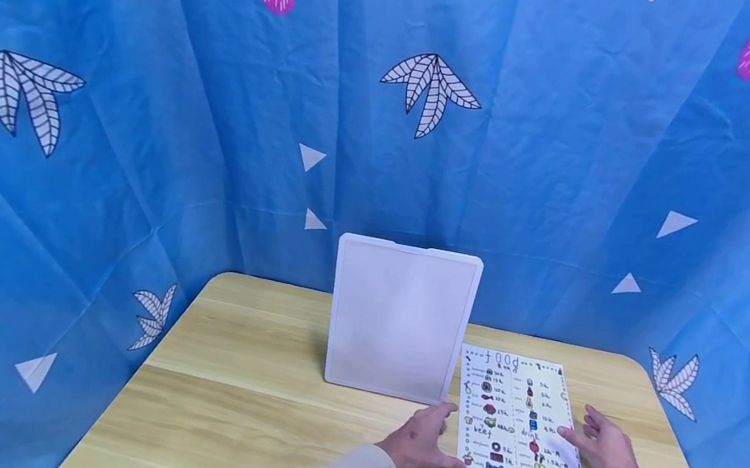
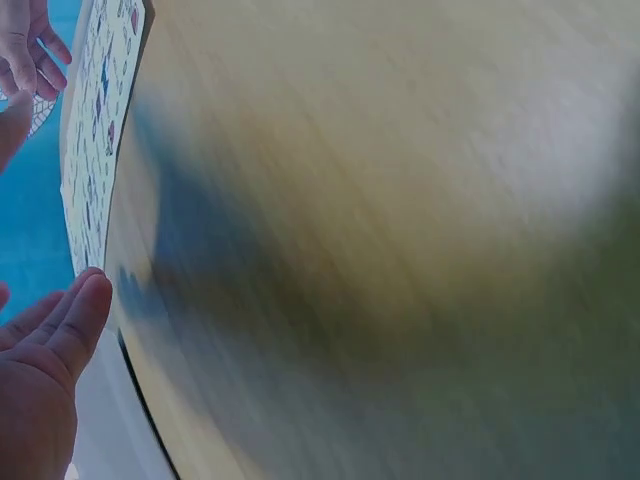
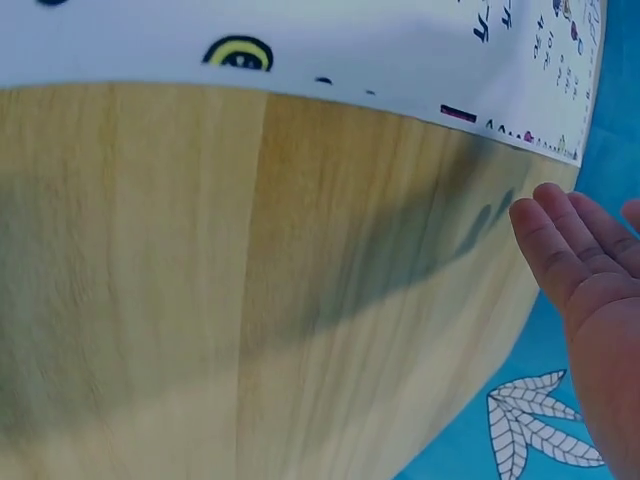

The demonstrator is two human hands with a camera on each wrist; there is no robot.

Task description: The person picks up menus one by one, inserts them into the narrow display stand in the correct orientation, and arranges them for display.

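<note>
In the head view, a food chart [image 1: 519, 439] is lying flat at the lower right of the wooden table [image 1: 240, 403], with a white board [image 1: 399, 319] standing just behind. The left hand [image 1: 421, 441] is resting at the chart's left edge, fingers relaxed and holding nothing. The right hand [image 1: 604, 448] is hovering over its right edge, fingers spread.

In the left wrist view, straight fingers [image 2: 70, 325] are showing at lower left, by the chart [image 2: 95, 130].

In the right wrist view, straight fingers [image 3: 560, 245] are sitting at the right, below the chart [image 3: 350, 50].

A white sheet [image 1: 522, 444] with small multicoloured pictures lies on a pale wood-grain table [image 1: 238, 411], beside a plain white board [image 1: 399, 320].
</note>
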